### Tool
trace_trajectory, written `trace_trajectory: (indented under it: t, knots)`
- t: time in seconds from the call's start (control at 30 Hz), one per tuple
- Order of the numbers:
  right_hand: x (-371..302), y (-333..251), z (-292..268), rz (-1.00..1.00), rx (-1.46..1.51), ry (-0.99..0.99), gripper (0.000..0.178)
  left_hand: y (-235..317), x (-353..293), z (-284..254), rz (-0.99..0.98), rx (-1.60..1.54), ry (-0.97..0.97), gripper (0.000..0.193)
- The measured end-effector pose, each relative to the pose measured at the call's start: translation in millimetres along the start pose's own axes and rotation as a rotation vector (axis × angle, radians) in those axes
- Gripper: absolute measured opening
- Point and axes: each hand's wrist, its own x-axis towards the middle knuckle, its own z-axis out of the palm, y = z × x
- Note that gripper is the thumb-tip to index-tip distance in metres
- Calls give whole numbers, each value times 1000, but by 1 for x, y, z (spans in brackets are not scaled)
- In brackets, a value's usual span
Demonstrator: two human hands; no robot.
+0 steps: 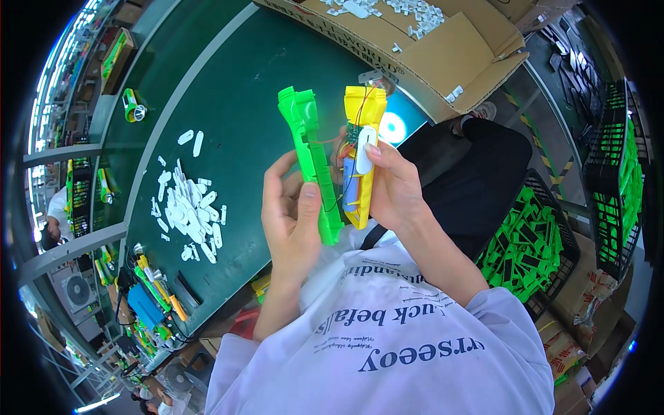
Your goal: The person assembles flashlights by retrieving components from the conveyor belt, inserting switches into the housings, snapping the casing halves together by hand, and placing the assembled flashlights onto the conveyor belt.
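Note:
My left hand (294, 218) is closed round a long green flashlight shell half (302, 128), tilted slightly, its hollow side facing right. Beside it, my right hand (400, 187) grips a yellow flashlight shell half (364, 102) holding a blue battery (351, 185) and a small green circuit board (353, 133). Under my right thumb, a white oval switch cover (364, 149) lies against the yellow half's side. Thin red wires (330, 140) run between the halves, which stand apart. A clear round lamp piece (382, 84) sits at the yellow half's top. Some fingers are hidden behind the shells.
Loose white pieces (190, 207) lie heaped on the green table (235, 131). A cardboard box (443, 76) with small white parts stands at the far right. Black crates (564, 266) hold green parts beside my leg. At the left are a blue device (145, 304) and an orange-handled tool (178, 308).

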Motion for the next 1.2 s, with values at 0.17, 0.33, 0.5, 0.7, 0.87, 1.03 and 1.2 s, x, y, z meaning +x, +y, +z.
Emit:
trace_trajectory:
  t: [0.17, 0.33, 0.5, 0.7, 0.87, 1.03, 1.2]
  knots:
    - [0, -3, 0, -2, -14, 8, 49, -8, 5, -2, 148, 210, -3, 53]
    - [-3, -7, 6, -19, -18, -7, 47, -8, 3, 7, 183, 292, 24, 57]
    - [-1, -3, 11, -51, -62, 44, 45, -22, 8, 11, 306, 376, 77, 56]
    - [-2, -1, 9, -44, -22, 38, 44, -30, 7, 18, 319, 401, 164, 57]
    - [-3, -1, 11, -33, -8, 75, 45, -33, 9, 24, 375, 392, 175, 56]
    - [-2, -10, 7, -41, 98, 9, 48, -31, 12, 26, 278, 186, 164, 55]
    - [2, -4, 9, -38, 108, 1, 49, -25, 10, 17, 282, 208, 177, 56]
